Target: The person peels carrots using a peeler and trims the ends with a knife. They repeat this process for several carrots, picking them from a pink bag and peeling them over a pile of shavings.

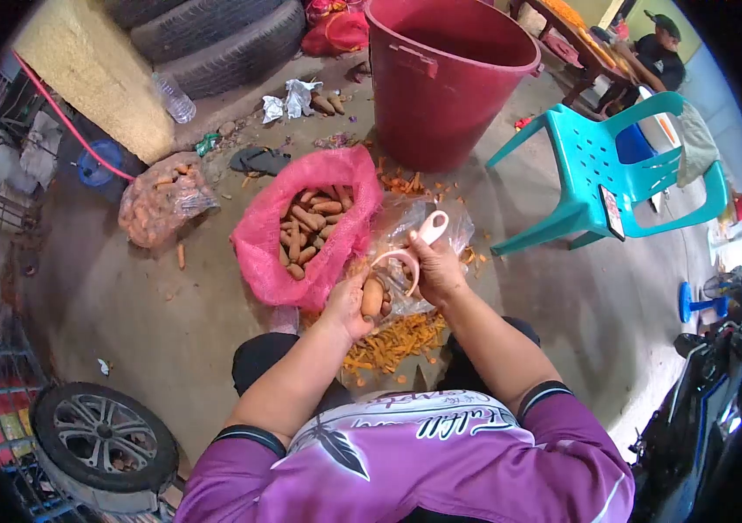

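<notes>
My left hand (pixel 347 307) is closed around a stubby, brownish-orange carrot (pixel 373 298), its rounded end pointing toward me. In my right hand (pixel 442 272) is a Y-shaped peeler with a pale pink curved head and a white handle (pixel 433 227) with a hole in its end. The curved head is close above the carrot. Beyond my left hand stands a pink mesh sack (pixel 253 235), rolled open, with many unpeeled carrots (pixel 308 228) inside. A clear plastic bag (pixel 454 228) lies behind my right hand. Orange peelings (pixel 397 343) are heaped on the floor below my hands.
A large maroon tub (pixel 441 105) stands ahead. To the right is a teal plastic chair (pixel 576 166) with a phone (pixel 611 212) on it. A filled clear bag (pixel 166 199) sits at left, near stacked tires (pixel 223 48). A person (pixel 660 54) sits at the far right table.
</notes>
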A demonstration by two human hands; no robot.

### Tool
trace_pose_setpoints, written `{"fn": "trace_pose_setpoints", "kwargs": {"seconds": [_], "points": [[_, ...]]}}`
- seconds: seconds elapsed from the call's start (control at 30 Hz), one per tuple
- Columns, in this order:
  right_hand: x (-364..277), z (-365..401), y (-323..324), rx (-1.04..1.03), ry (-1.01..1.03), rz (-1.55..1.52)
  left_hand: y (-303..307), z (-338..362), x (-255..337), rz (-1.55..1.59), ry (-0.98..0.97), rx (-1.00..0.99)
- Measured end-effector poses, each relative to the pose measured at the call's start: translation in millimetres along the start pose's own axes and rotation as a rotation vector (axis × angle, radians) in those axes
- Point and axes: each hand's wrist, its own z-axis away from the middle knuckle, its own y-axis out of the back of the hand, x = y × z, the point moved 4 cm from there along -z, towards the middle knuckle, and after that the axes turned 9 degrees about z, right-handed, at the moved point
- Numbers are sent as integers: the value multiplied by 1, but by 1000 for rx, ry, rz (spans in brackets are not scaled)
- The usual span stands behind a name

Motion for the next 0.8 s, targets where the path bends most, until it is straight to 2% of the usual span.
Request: {"fn": "trace_pose_setpoints", "kwargs": {"seconds": [0.03, 0.13, 0.17, 0.2, 0.27, 0.47, 0.5, 0.6, 0.67, 0.73, 0.8], "points": [[3, 6, -3, -84, -27, 19, -4, 7, -4, 44, 27, -45], [3, 23, -22, -339, 20, 85, -11, 18, -5, 108, -28, 12], [-3, 28, -30, -452, 23, 140, 1, 7, -3, 250, -5, -149], [2, 25, -30, -451, -10, 162, 1, 11, -1, 223, -6, -113], [11, 18, -25, -435, -75, 209, -5, 16, 2, 168, 7, -45], [3, -5, -15, -360, -98, 212, 0, -15, 6, 128, 18, -56], [5, -20, -8, -343, -1, 252, -11, -13, 8, -46, 22, -162], [-3, -72, 36, -22, 51, 288, 5, -18, 3, -37, 130, -5], [-17, -94, 66, 132, 137, 382, -2, -17, 3, -103, 125, 15], [-27, -87, 63, 214, 88, 211, -8, -15, 8, -100, 112, 14], [-27, -76, 46, 28, 57, 183, -6, -19, 13, -61, 99, -11]]}}
